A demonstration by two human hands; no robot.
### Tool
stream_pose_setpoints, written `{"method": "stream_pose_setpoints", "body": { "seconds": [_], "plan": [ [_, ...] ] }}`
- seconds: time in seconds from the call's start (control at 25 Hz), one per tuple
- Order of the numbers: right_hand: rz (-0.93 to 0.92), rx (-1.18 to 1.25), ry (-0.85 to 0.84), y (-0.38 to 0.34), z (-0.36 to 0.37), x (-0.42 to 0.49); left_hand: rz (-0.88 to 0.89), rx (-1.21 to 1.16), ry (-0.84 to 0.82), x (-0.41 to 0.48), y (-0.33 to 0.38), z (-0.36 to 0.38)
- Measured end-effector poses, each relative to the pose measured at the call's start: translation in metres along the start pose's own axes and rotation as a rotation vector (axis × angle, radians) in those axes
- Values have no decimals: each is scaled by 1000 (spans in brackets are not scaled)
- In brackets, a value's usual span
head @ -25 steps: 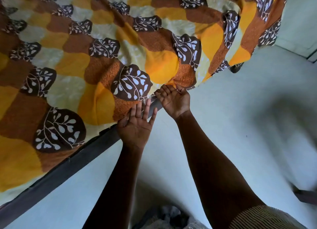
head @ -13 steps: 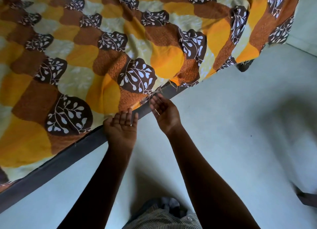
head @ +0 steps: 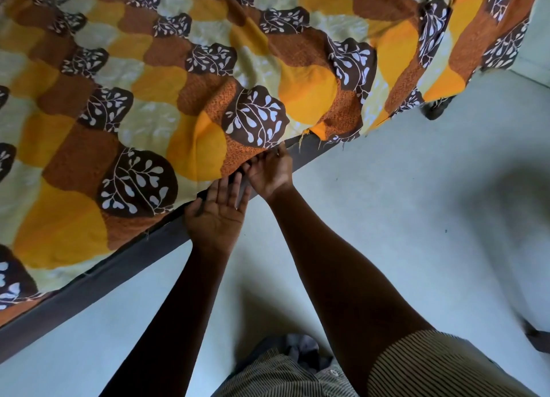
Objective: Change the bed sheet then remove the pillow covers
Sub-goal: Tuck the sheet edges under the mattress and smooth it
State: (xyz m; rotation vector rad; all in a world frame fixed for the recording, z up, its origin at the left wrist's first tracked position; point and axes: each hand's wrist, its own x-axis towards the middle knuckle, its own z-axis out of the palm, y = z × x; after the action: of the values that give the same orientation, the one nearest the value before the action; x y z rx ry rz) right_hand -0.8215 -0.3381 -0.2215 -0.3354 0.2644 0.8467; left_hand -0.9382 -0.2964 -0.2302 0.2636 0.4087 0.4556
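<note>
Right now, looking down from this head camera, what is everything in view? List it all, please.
bed sheet: one, orange, yellow and brown with white leaf prints, spread over the bed.
bed frame: one, dark rail, under the bed sheet's near edge.
floor: pale, beside the bed.
dark object: one, right edge, too cut off to identify.
striped garment: one, beige with dark stripes, bottom of view.
left hand: one, open, palm up, against the rail.
right hand: one, fingers curled on the bed sheet's hem.
</note>
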Motion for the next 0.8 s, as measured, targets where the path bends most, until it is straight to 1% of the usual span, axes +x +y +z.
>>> {"method": "stream_pose_setpoints", "body": {
  "seconds": [0.08, 0.16, 0.2, 0.32, 0.44, 0.52, 0.68, 0.76, 0.8],
  "plan": [
    [-48, -30, 49, 0, -3, -1, -38, 62, 86, 0, -6, 1],
    [-101, -106, 102, -3, -19, -15, -94, 173, 189, -1, -19, 2],
    [-141, -138, 133, -9, -29, -22, -127, 207, 209, -1, -27, 4],
    [-272, -173, 214, -40, -47, -40, -160, 225, 203, 10, -43, 13],
    [-309, -260, 288, -73, -44, -44, -159, 280, 155, 31, -57, 32],
    [-314, -380, 327, -90, -38, -45, -185, 445, 71, 42, -68, 46],
    [-402, -671, 392, -123, -28, -61, -271, 961, -197, 57, -84, 76],
    [-443, -790, 410, -139, -25, -71, -199, 1216, -375, 68, -87, 95],
    [-472, -845, 414, -148, -25, -74, -141, 1288, -478, 75, -89, 105]
  ]
}}
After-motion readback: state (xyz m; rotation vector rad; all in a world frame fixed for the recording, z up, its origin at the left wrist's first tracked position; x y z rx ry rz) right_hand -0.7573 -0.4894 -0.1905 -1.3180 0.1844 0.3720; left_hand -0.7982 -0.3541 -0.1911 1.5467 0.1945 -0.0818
